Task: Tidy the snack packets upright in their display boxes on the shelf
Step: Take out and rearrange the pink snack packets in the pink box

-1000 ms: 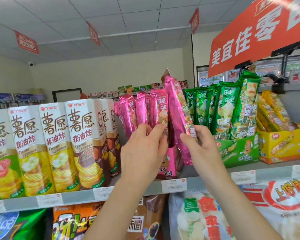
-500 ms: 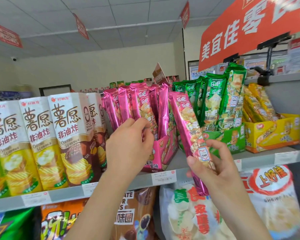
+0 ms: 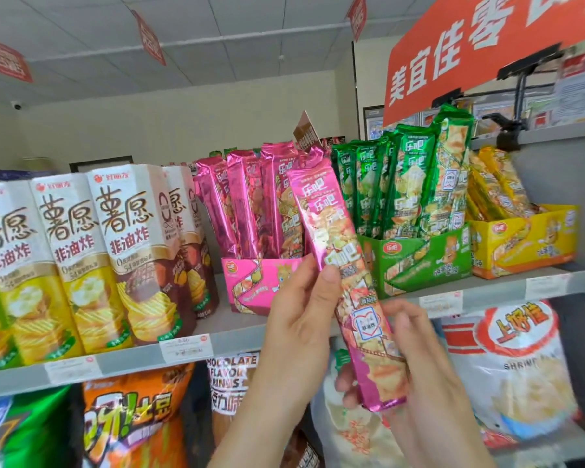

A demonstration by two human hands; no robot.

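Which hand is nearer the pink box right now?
Left. The left hand grips the packet at mid-length, overlapping the right end of the pink box; the right hand holds the packet's bottom, lower and further right.

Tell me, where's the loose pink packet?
Middle of the head view: left hand and right hand hold the pink packet in front of the pink box and green box.

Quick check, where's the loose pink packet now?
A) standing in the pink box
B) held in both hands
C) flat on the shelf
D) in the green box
B: the left hand and right hand both grip the pink packet in front of the shelf, outside the pink box.
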